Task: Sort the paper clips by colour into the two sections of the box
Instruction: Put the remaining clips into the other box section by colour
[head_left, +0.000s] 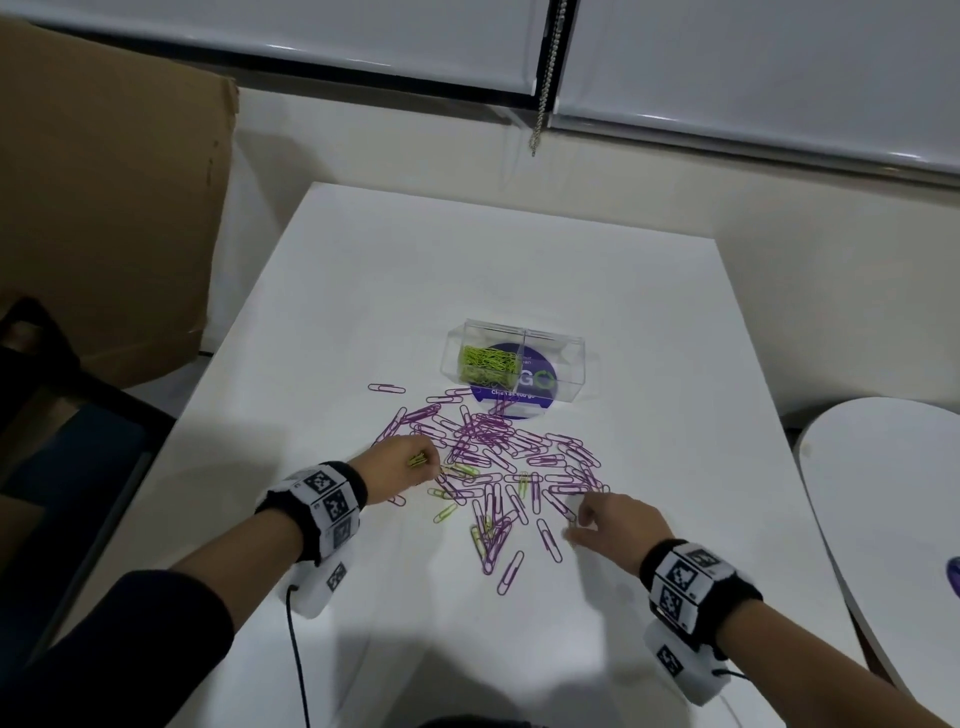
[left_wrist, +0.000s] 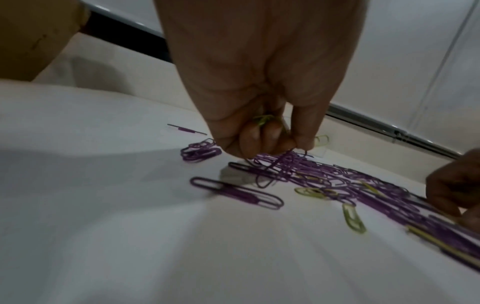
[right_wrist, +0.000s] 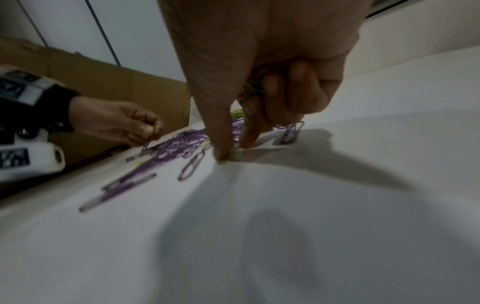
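Observation:
A clear two-section box (head_left: 571, 358) stands at mid-table, with green clips (head_left: 485, 360) in its left section. In front of it lies a spread of purple clips (head_left: 493, 447), with a few green clips (head_left: 445, 512) mixed in near me. My left hand (head_left: 423, 460) is at the pile's left edge. Its curled fingers (left_wrist: 270, 142) hold a bunch of green clips (left_wrist: 263, 120). My right hand (head_left: 579, 522) is at the pile's right edge. It has green clips (right_wrist: 253, 88) tucked under curled fingers, while thumb and forefinger (right_wrist: 221, 148) press on a green clip on the table.
A big cardboard box (head_left: 104, 208) stands off the table's left side, beside a dark chair (head_left: 62, 415). A round white table (head_left: 883, 493) sits to the right. A blind chain (head_left: 545, 78) hangs behind. The near table (head_left: 467, 649) is bare white.

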